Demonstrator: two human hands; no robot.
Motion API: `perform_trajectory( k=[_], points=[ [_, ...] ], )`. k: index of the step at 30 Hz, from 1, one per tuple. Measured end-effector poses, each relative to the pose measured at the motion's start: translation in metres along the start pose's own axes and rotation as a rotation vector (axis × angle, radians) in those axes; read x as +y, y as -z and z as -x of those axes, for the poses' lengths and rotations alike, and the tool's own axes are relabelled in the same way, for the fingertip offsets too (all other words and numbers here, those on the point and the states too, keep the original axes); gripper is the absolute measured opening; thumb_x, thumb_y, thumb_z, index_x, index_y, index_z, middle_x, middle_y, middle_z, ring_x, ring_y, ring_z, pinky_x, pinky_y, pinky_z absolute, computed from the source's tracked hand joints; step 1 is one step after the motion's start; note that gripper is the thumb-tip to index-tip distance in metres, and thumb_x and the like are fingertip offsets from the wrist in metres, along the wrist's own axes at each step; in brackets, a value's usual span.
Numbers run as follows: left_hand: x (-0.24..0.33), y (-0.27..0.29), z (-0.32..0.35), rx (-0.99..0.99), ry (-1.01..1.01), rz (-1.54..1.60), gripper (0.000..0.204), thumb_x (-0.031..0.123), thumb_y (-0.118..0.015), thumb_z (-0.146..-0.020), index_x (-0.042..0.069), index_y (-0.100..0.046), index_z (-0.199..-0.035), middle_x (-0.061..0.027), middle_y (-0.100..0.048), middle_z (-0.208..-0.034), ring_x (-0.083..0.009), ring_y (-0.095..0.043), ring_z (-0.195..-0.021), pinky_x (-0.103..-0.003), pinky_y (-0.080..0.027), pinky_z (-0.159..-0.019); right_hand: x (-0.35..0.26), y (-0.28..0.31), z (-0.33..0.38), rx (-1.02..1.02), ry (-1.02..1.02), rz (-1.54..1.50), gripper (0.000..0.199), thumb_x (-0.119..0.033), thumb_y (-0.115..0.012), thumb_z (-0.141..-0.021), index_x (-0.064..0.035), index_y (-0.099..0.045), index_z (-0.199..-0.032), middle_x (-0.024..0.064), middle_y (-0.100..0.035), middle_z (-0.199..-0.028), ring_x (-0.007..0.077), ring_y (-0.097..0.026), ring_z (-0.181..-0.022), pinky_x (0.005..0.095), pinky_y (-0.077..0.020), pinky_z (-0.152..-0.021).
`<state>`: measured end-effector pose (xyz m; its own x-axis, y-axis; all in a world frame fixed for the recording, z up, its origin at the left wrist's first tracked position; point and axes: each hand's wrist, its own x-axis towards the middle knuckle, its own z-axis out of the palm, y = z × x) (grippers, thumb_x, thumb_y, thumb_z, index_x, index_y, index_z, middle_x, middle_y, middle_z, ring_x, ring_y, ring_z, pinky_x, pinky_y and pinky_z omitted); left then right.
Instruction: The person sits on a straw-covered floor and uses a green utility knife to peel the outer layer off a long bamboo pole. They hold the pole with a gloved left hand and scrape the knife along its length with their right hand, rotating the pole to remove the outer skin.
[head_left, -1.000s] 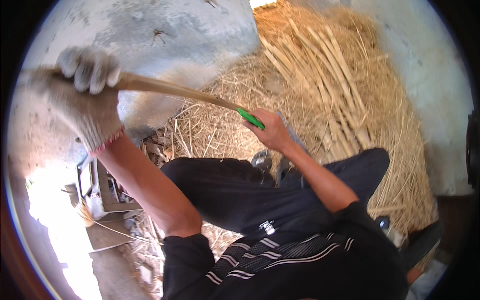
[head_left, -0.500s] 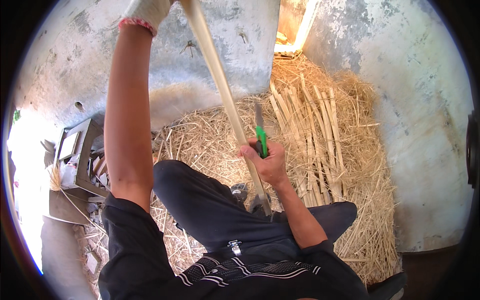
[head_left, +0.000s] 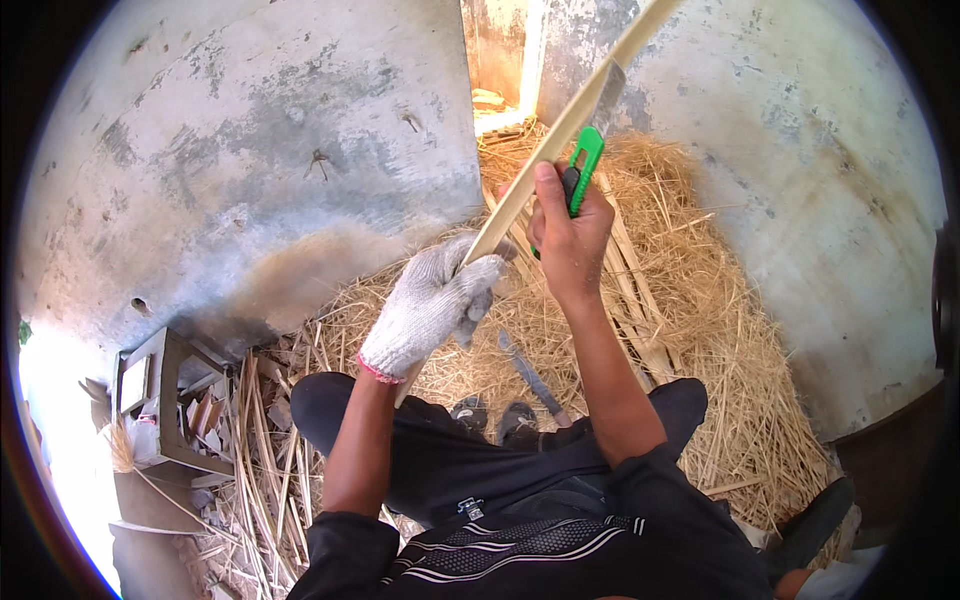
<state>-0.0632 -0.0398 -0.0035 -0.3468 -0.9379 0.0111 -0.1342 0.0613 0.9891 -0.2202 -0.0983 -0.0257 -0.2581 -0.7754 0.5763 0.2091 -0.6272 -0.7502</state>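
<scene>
A long pale strip [head_left: 530,188], which looks like split bamboo, slants from my lap up past the top edge. My left hand [head_left: 425,300], in a white knitted glove with a red cuff, is closed round its lower part. My bare right hand [head_left: 575,240] grips a green utility knife [head_left: 588,160] with the blade out, pointing up. The right thumb presses on the strip, and the blade lies along the strip's right side. Below my hands, a long-bladed knife [head_left: 530,370] rests on the straw between my legs.
Shavings and straw [head_left: 720,380] cover the floor. Several split strips [head_left: 630,280] lie ahead to the right, and more [head_left: 270,470] at left. An open-fronted box [head_left: 170,400] with debris stands at far left. Grey walls [head_left: 250,130] rise ahead. A dark boot-like shape [head_left: 815,525] is at lower right.
My left hand has come down from the top edge to the strip's lower part. The strip now leans right instead of left. My right hand with the utility knife has moved up and right.
</scene>
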Motion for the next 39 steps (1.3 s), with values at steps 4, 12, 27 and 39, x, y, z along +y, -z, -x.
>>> perform_trajectory(
  k=[4, 12, 27, 39],
  points=[
    [-0.007, -0.006, 0.007, -0.081, 0.047, 0.059, 0.046, 0.041, -0.049, -0.100, -0.001, -0.061, -0.113, 0.0009, -0.047, -0.053, -0.0089, -0.045, -0.036, -0.023, -0.040, -0.035, -0.014, 0.013, 0.009, 0.016, 0.016, -0.047, 0.023, -0.021, -0.065, -0.095, 0.0016, -0.066, -0.101, -0.0020, -0.056, -0.060, 0.0011, -0.037, -0.043, 0.0203, -0.0277, -0.040],
    [-0.001, -0.004, 0.014, -0.081, 0.031, 0.117, 0.059, 0.052, -0.041, -0.101, -0.003, -0.062, -0.106, -0.0010, -0.046, -0.050, -0.0106, -0.043, -0.034, -0.025, -0.037, -0.031, -0.029, 0.012, 0.008, 0.007, -0.062, -0.121, 0.025, -0.024, -0.070, -0.091, 0.0007, -0.069, -0.096, -0.0016, -0.059, -0.065, 0.0013, -0.042, -0.046, 0.0204, -0.0310, -0.041],
    [-0.023, -0.011, 0.002, 0.240, 0.027, 0.147, 0.080, 0.070, -0.018, -0.096, 0.002, -0.059, -0.097, -0.0038, -0.050, -0.053, -0.0106, -0.044, -0.040, -0.026, -0.038, -0.035, -0.030, 0.005, 0.033, -0.185, -0.191, 0.308, 0.035, -0.033, -0.072, -0.088, 0.0019, -0.069, -0.087, 0.0031, -0.063, -0.066, 0.0085, -0.056, -0.060, 0.0261, -0.0434, -0.056],
    [-0.029, -0.017, 0.005, 0.013, 0.002, 0.462, 0.095, 0.080, -0.017, -0.089, 0.002, -0.054, -0.129, -0.0014, -0.046, -0.050, -0.0109, -0.038, -0.034, -0.025, -0.036, -0.032, -0.003, 0.025, 0.024, -0.219, -0.053, 0.427, 0.028, -0.029, -0.068, -0.091, -0.0043, -0.068, -0.079, 0.0000, -0.057, -0.056, 0.0084, -0.047, -0.044, 0.0285, -0.0360, -0.042]
  ],
)
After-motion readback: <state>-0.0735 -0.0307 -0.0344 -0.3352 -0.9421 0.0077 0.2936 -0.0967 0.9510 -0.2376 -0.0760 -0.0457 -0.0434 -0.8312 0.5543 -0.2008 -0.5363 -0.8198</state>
